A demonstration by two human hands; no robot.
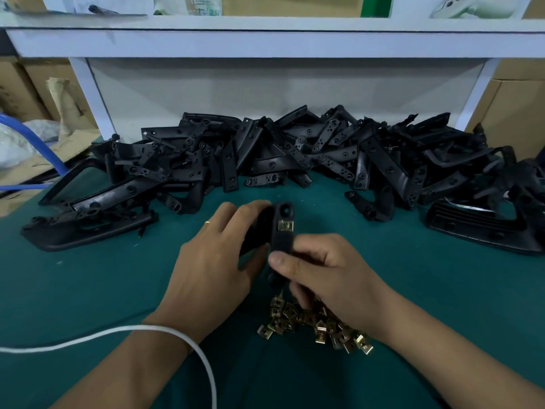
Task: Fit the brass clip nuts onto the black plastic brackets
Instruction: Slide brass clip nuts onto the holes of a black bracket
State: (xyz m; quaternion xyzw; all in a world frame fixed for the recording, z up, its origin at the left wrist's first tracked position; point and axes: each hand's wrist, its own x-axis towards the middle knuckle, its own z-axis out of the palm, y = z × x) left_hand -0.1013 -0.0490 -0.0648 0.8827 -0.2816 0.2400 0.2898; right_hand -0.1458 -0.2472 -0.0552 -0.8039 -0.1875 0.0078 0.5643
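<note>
— hands are meeting over the green mat (88, 290), see? left hand (212, 261) is curling round the black bracket (281, 231), holding it up off the table.
— and the right hand (327, 276)?
— it's pinching the bracket's lower end, thumb on top. one brass clip nut (285, 225) is sitting on the bracket already.
— the rest?
— loose clip nuts (318, 326) are lying just under the right wrist; the pile of brackets (295, 154) is lying behind, under the white shelf (265, 42).

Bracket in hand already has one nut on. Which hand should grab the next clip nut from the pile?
Right, probably. The right hand sits directly above the loose clip nuts, gripping only the bracket's lower end. The left hand grips its far side.
</note>
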